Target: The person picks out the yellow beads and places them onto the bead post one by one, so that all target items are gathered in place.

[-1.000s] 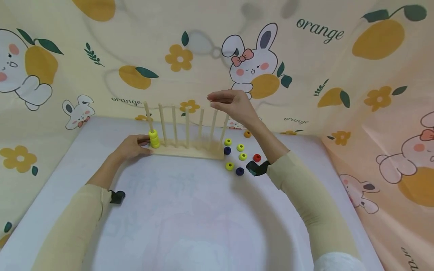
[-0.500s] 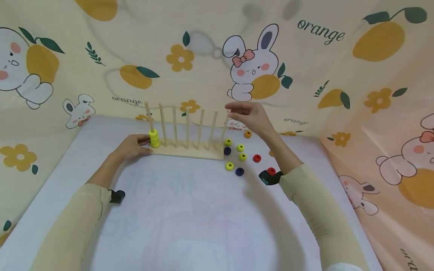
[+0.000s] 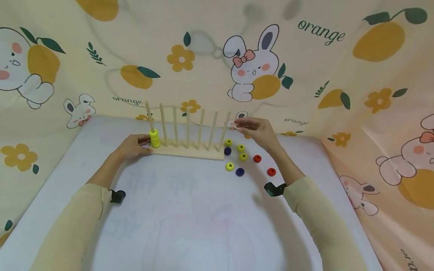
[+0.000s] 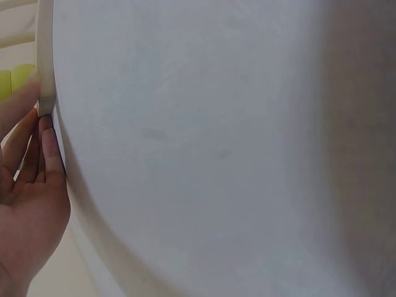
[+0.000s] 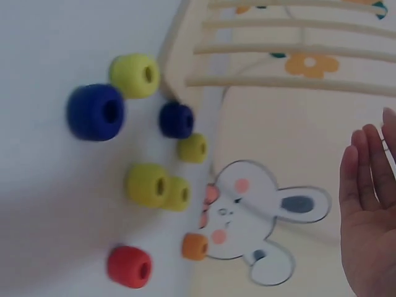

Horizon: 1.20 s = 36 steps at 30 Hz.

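Head view, peg rack: the wooden peg rack (image 3: 188,152) is standing upright on the table (image 3: 183,226), just left of the frame's centre, its seven pegs rising in a row.
Yellow stack: yellow beads (image 3: 154,139) are sitting around the leftmost peg, down at its foot.
Left hand: at centre left, the left hand (image 3: 131,146) is gripping the rack's left end; in the left wrist view the thumb is lying over the base beside the stack while the fingers are touching the end.
Right hand: right of centre, the right hand (image 3: 258,131) is hovering just right of the rightmost peg, fingers stretching leftward, nearly straight and side by side, the thumb lying below them with a small gap.
Loose beads: right of the rack, four yellow ones (image 3: 229,166) are lying with two dark blue ones (image 3: 240,172), one of these resting just beside the rack's right end.
Further right: two red beads (image 3: 257,159) are lying below the right hand, which is partly covering an orange bead (image 5: 195,246).
Sleeves: pale sleeves (image 3: 315,214) are running in from both lower corners, black devices (image 3: 118,197) showing at the wrists.
Backdrop: a cream cloth (image 3: 203,82) with rabbits and oranges is filling the upper frame.
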Motion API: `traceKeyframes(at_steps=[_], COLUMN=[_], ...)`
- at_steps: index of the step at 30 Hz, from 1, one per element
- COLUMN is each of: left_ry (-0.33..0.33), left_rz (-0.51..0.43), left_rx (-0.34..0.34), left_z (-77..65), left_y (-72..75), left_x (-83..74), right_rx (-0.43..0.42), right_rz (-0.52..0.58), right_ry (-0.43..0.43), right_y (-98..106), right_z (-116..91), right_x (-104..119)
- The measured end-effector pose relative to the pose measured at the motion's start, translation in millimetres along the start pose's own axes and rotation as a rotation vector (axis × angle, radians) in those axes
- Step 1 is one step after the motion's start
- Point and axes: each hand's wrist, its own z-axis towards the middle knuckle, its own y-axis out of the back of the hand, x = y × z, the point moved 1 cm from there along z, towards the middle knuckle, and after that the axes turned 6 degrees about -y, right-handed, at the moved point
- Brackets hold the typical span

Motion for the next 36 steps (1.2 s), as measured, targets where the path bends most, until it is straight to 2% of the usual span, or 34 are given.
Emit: traceKeyframes(at_steps=[9,16,21,25,29,36], left_ry=[0.005,-0.006,0.009,0.012,0.008,0.010], left_rz=[0.006,0.029,0.029,0.014,0.002,-0.011], left_rx=[0.005,-0.007,-0.004,-0.008,-0.017,-0.012], left_z=[-2.1,-1.7,-1.2,-2.4,-3.5,-3.0], left_y=[-1.1,2.0,0.9,-0.1,0.2,0.6], left_x=[-2.3,-3.6,-1.9,-3.7,-5.0,-3.5], right_rx=[-0.044,-0.090,-0.109,-0.103,-0.070,0.000], right_rz=[-0.023,-0.072,-0.094,-0.124,-0.134,-0.234], right_ry=[-0.050,-0.022,-0.100,-0.172,-0.234,-0.336], right_y=[5.7,1.4,0.2,-0.3,0.4,1.9], right_z=[-10.9,-10.2,-8.5,-7.3,-4.3,-0.8], right_x=[-36.6,-67.2,-89.5,-97.8,-102.7,-112.6])
